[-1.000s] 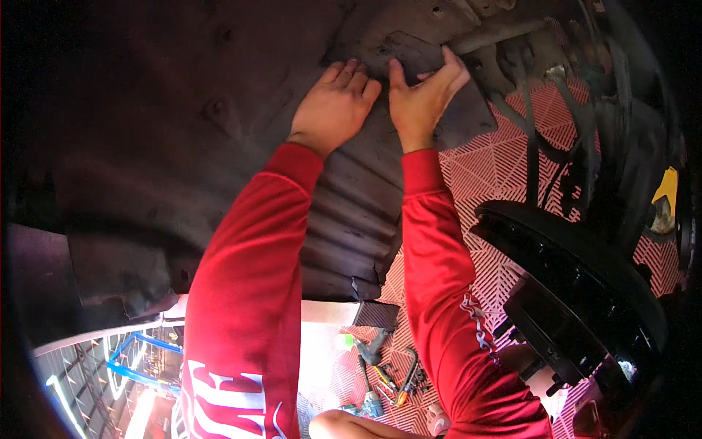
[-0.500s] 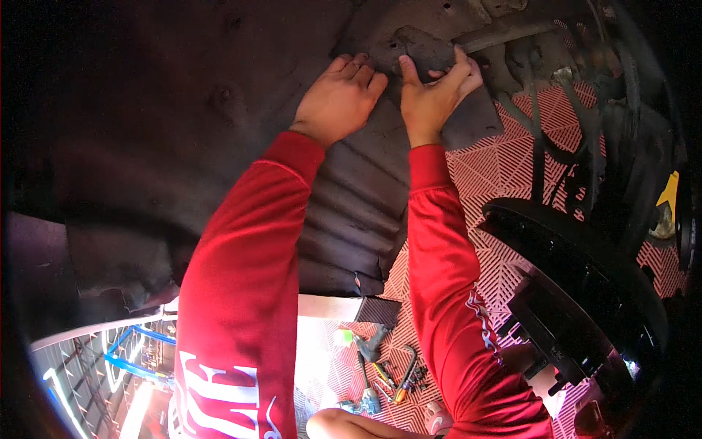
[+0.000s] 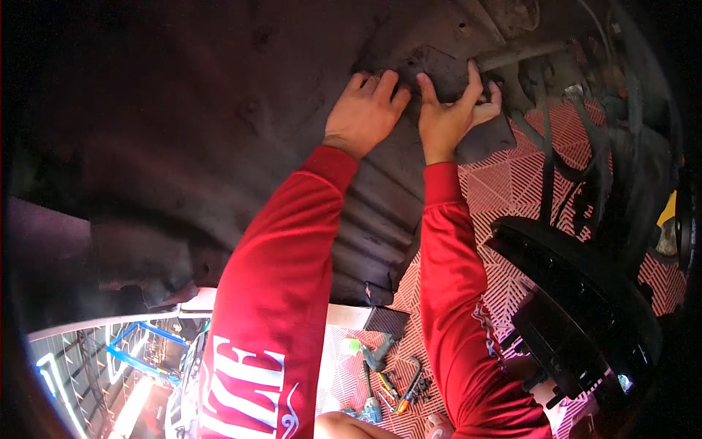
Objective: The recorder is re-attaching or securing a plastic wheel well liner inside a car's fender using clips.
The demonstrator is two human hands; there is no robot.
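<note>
Both my hands press against a dark wheel-arch liner (image 3: 292,139) that spreads over the upper left and middle. My left hand (image 3: 365,110) has its fingers bent and slightly apart, their tips against a seam in the liner. Close to its right, my right hand (image 3: 450,121) is spread. Its thumb touches the dark flap (image 3: 431,62), while the index finger reaches to the base of a grey metal rod (image 3: 519,55). Neither hand shows a separate object. What lies under the fingertips is hidden.
Dark hoses (image 3: 545,154) hang at the right above a red slatted floor (image 3: 490,175). A black disc-shaped part (image 3: 570,263) stands beside my right forearm. Below lie a cordless drill (image 3: 379,351) and several hand tools (image 3: 402,391). A blue frame (image 3: 139,358) shows at lower left.
The view has shifted, so hands and liner sit lower and further right. My left fingers have spread a little, and the right hand's outer fingers have moved apart from its index finger.
</note>
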